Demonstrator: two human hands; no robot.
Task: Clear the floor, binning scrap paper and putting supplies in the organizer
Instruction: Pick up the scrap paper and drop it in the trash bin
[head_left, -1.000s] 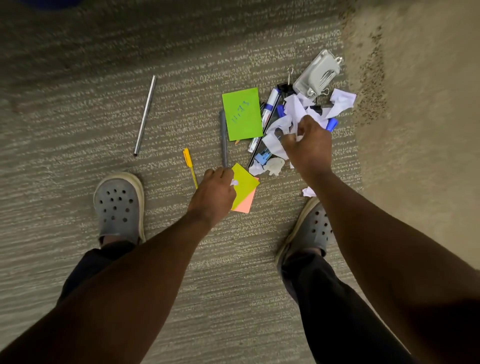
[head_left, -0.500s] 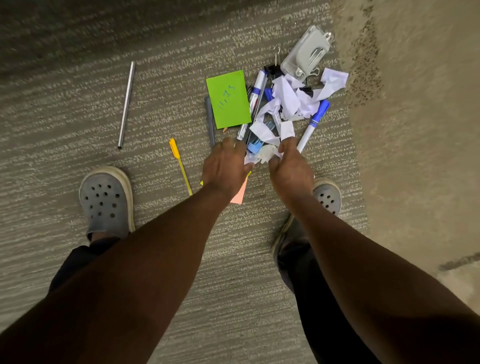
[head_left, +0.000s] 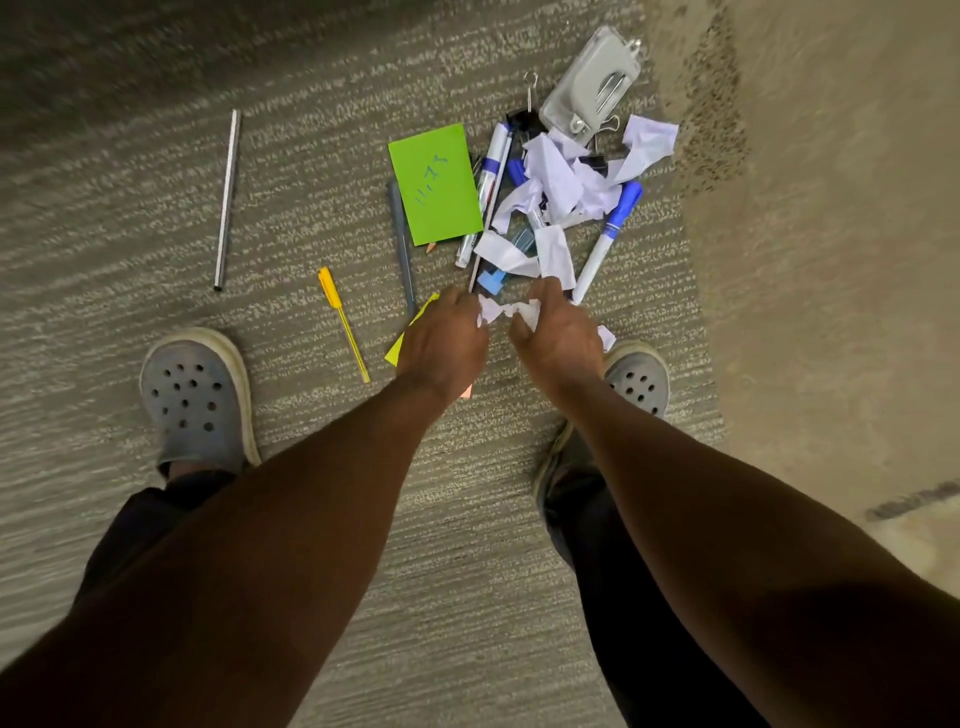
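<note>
Between our two hands, just above the carpet (head_left: 156, 218), hangs a crumpled white scrap (head_left: 503, 312): the left hand (head_left: 441, 345) pinches one end and the right hand (head_left: 558, 338) curls its fingers round the other. We judge we hold it with both so the loose strips gather into one wad for the bin; neither bin nor organizer is in view.

Beyond the hands lies the main heap of scrap paper (head_left: 563, 182), white strips draped over the supplies, which is likely why the paper goes first. We cannot count the strips, as they overlap. One small scrap (head_left: 606, 336) lies apart, just beside the right shoe (head_left: 638, 382).

Under and around the heap we count two white markers with blue caps (head_left: 613, 223), (head_left: 491, 171), though more may be buried. A thin rod (head_left: 485, 228) runs down beside the second marker. One grey punch (head_left: 597, 83) sits at the far end, with a few binder clips (head_left: 530, 111) near it; their number is unclear.

To the left lies one green note (head_left: 439, 184), partly over one grey pen (head_left: 402, 244). Under our left hand are a yellow note (head_left: 396, 351) and a pink one, mostly hidden. Further left lie one yellow pen (head_left: 343, 322) and, well apart, one metal tube (head_left: 227, 200), both easy to lift later
</note>
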